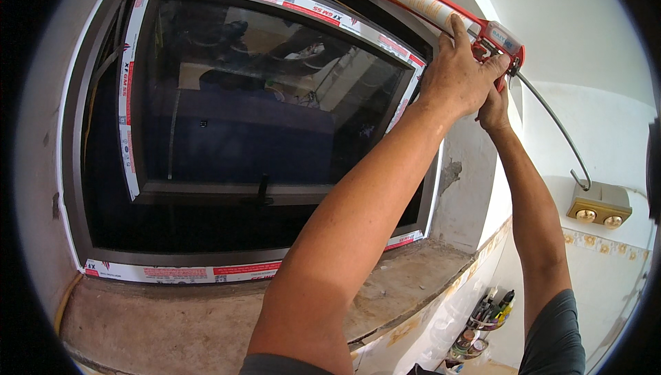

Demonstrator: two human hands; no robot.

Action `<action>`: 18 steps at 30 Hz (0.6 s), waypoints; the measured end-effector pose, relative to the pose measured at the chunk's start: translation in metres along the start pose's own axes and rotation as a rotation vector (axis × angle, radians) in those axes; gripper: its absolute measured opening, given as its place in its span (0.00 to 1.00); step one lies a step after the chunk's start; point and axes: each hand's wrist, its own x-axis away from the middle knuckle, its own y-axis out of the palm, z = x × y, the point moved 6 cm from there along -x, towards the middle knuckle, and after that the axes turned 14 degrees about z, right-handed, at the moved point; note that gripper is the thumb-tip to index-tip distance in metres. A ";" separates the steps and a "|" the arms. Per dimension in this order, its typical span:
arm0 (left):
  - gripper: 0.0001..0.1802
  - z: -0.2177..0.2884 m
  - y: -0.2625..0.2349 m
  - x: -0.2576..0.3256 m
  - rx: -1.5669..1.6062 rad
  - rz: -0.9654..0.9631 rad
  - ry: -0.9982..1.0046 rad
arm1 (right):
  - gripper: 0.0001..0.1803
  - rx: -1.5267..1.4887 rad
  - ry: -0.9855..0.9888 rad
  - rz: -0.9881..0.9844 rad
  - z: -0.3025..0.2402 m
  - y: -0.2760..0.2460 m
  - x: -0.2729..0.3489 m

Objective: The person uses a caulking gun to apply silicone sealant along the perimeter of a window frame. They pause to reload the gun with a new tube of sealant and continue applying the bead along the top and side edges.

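Both my hands are raised to a red caulking gun [490,27] at the upper right. A pale printed cartridge [416,0] lies in its cradle, and its nozzle points left at the upper edge of a dark window frame [77,189]. My left hand [460,76] holds the gun around its rear, index finger stretched along the cartridge. Lower down, my right hand [494,108] is closed at the handle, partly hidden behind the left. From the gun's back, a bent metal rod [561,124] sticks out to the lower right. White sealant [62,168] edges the frame's left side.
Printed protective tape [127,110] borders the dark glass pane [255,120]. Beneath the window runs a worn sill [172,306]. A gold-fronted lamp heater [599,206] hangs on the right wall, above a corner shelf [485,323] with bottles and brushes. Plaster is chipped beside the frame.
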 end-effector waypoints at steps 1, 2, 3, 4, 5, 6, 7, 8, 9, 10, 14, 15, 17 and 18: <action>0.63 -0.001 0.001 0.000 -0.010 -0.003 0.002 | 0.29 -0.015 0.009 -0.008 0.002 0.000 0.000; 0.63 -0.002 0.002 -0.001 -0.021 -0.007 0.005 | 0.28 -0.019 0.006 0.005 0.004 -0.001 0.001; 0.63 -0.002 0.003 0.000 -0.027 -0.010 0.007 | 0.27 -0.019 0.002 0.019 0.004 -0.003 0.001; 0.63 -0.002 0.004 0.000 -0.010 -0.018 0.001 | 0.26 -0.018 -0.002 0.032 0.004 -0.004 0.002; 0.62 -0.001 0.005 0.001 0.007 -0.025 -0.006 | 0.25 -0.036 0.007 0.029 0.004 -0.006 0.002; 0.62 -0.002 0.005 0.002 0.018 -0.033 -0.013 | 0.25 -0.062 0.018 0.026 0.003 -0.004 0.004; 0.61 -0.003 0.006 0.003 -0.009 -0.031 -0.014 | 0.24 -0.087 0.030 0.023 0.004 -0.003 0.005; 0.61 -0.004 0.007 0.003 -0.036 -0.029 -0.015 | 0.23 -0.083 0.035 0.024 0.005 -0.002 0.007; 0.61 -0.003 0.008 0.004 -0.057 -0.027 -0.015 | 0.22 -0.075 0.039 0.026 0.006 -0.004 0.007; 0.61 -0.003 0.008 0.004 -0.060 -0.039 -0.023 | 0.21 -0.068 0.043 0.028 0.008 -0.006 0.007; 0.62 -0.006 0.014 0.007 -0.030 -0.092 -0.062 | 0.20 -0.074 -0.003 0.062 0.020 -0.012 0.005; 0.62 -0.008 0.015 0.007 -0.017 -0.106 -0.074 | 0.20 -0.077 0.016 0.055 0.018 -0.013 0.007; 0.62 -0.009 0.015 0.008 -0.028 -0.103 -0.055 | 0.20 -0.091 0.028 0.061 0.021 -0.012 0.009; 0.62 -0.009 0.016 0.008 -0.031 -0.101 -0.044 | 0.20 -0.099 0.019 0.074 0.023 -0.012 0.008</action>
